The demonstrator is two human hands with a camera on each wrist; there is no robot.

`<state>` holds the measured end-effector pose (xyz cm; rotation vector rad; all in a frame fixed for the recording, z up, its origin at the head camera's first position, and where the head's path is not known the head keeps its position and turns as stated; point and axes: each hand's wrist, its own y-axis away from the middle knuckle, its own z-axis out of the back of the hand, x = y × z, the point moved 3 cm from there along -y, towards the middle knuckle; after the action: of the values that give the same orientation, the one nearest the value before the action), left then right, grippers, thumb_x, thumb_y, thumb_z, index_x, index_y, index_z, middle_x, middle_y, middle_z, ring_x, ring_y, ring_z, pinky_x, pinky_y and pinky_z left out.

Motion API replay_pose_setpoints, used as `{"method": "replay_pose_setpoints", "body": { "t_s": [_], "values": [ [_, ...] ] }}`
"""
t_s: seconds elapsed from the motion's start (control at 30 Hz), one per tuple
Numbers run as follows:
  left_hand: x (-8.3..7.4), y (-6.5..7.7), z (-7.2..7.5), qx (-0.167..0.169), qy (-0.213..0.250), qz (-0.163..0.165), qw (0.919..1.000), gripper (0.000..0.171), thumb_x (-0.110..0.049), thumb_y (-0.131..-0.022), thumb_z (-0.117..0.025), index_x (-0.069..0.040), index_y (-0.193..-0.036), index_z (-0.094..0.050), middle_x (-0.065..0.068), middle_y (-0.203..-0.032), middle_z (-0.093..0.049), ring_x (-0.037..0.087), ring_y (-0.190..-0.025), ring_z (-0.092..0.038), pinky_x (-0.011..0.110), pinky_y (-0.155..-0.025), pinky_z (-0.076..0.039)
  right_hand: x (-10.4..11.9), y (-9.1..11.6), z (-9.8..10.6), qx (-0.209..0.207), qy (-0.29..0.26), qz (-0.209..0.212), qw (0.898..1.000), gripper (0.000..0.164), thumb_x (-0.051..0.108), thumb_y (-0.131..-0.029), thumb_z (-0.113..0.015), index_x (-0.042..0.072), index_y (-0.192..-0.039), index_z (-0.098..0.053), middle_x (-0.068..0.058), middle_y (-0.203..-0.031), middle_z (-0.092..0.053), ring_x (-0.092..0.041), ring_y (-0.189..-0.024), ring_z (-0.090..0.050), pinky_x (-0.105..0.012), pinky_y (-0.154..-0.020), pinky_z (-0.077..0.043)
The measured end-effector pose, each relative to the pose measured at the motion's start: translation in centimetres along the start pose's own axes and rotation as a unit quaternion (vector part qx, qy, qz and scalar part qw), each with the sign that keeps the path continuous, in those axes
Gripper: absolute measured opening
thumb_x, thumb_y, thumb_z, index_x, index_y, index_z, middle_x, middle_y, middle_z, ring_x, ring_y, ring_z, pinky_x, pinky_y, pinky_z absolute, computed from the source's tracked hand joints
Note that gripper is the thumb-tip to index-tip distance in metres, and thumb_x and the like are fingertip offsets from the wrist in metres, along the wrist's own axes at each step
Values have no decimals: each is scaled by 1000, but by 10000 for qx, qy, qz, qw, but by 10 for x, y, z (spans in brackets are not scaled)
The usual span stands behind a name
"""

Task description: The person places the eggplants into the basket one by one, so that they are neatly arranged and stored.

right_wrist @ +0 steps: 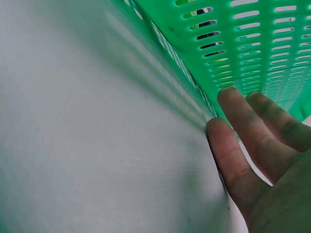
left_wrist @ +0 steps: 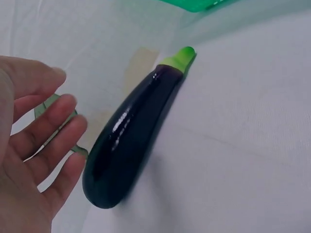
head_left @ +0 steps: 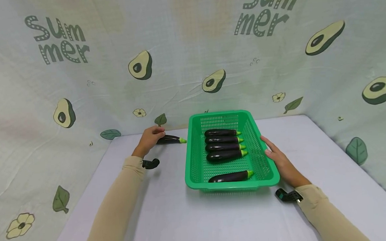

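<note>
A dark purple eggplant with a green stem end [head_left: 170,139] lies on the table left of the basket. My left hand [head_left: 150,138] is at its blunt end. In the left wrist view the fingers of the left hand [left_wrist: 41,136] are loosely bent beside the eggplant [left_wrist: 131,136], not closed round it. The green plastic basket [head_left: 189,153] holds several more eggplants [head_left: 225,155], most in a row and one apart near the front. My right hand [head_left: 283,163] is at the basket's right side, its extended fingers [right_wrist: 235,158] against or close to the slotted wall.
A white cloth covers the table [head_left: 164,215]. Behind it hangs a pale curtain [head_left: 178,88] printed with avocados, leaves and lettering. Each wrist carries a small black camera, one on the left [head_left: 151,163] and one on the right [head_left: 288,195].
</note>
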<state>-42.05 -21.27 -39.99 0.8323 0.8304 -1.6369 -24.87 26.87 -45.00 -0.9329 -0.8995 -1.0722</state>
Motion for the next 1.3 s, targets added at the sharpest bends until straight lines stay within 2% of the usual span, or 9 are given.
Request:
{"method": "replay_pose_setpoints", "body": {
  "t_s": [0.23, 0.37, 0.47, 0.6, 0.7, 0.9, 1.1, 1.3],
  "values": [
    [16, -3, 4, -618, 70, 373, 9974, 34, -18, -101, -62, -2, -130, -63, 15, -125, -60, 29, -117, -55, 44, -98, -45, -3, 0, 0, -25, 52, 13, 10000, 57, 40, -110, -31, 32, -162, -11, -11, -166, -6, -40, -143, -18, -57, -105, -29],
    [19, -4, 8, -818, -36, 479, 9955, 37, -20, -100, -62, -1, -132, -61, 16, -133, -57, 32, -123, -52, 48, -100, -44, -4, -1, 1, 3, 20, -15, 10000, 57, 42, -110, -31, 33, -162, -10, -11, -166, -5, -40, -144, -17, -64, -105, -25],
    [20, -6, 8, -817, -291, 445, 9952, 39, -19, -99, -63, -1, -134, -59, 17, -142, -52, 35, -133, -45, 51, -105, -40, -3, -2, 1, 0, 84, -16, 10000, 57, 42, -110, -30, 32, -163, -10, -12, -166, -6, -40, -141, -21, -55, -103, -31],
    [21, -10, 6, -685, -859, 341, 9934, 43, -19, -97, -65, -2, -137, -59, 19, -148, -46, 36, -141, -35, 53, -112, -32, -3, 0, 1, -25, 103, 22, 9999, 57, 40, -110, -30, 31, -163, -11, -14, -166, -7, -39, -137, -26, -32, -97, -37],
    [23, -14, 3, -616, -1217, 264, 9903, 44, -19, -96, -66, -2, -136, -60, 21, -149, -44, 38, -142, -34, 54, -114, -29, -3, 0, 1, -25, 56, 25, 10000, 57, 39, -110, -30, 30, -163, -10, -14, -166, -7, -39, -137, -27, -25, -94, -38],
    [28, -14, 0, -602, -1549, 123, 9860, 40, -16, -94, -68, 0, -131, -64, 22, -144, -49, 40, -140, -36, 54, -114, -29, -6, 1, 0, 11, 48, -60, 10000, 56, 39, -110, -29, 31, -163, -9, -12, -166, -6, -39, -140, -24, -32, -97, -37],
    [32, -14, -4, -532, -1591, 134, 9857, 40, -17, -93, -69, -3, -130, -65, 23, -145, -48, 41, -140, -35, 54, -114, -28, -5, 1, 0, -4, 127, -34, 9999, 56, 40, -111, -29, 32, -163, -9, -10, -166, -5, -39, -142, -22, -39, -100, -36],
    [38, -17, -8, -299, -1788, 247, 9831, 42, -21, -93, -69, -5, -132, -64, 23, -145, -49, 41, -138, -38, 53, -111, -33, -4, 1, 1, 18, 1, -20, 10000, 56, 39, -111, -29, 33, -162, -10, -10, -166, -5, -39, -142, -22, -23, -96, -37]
  ]
}}
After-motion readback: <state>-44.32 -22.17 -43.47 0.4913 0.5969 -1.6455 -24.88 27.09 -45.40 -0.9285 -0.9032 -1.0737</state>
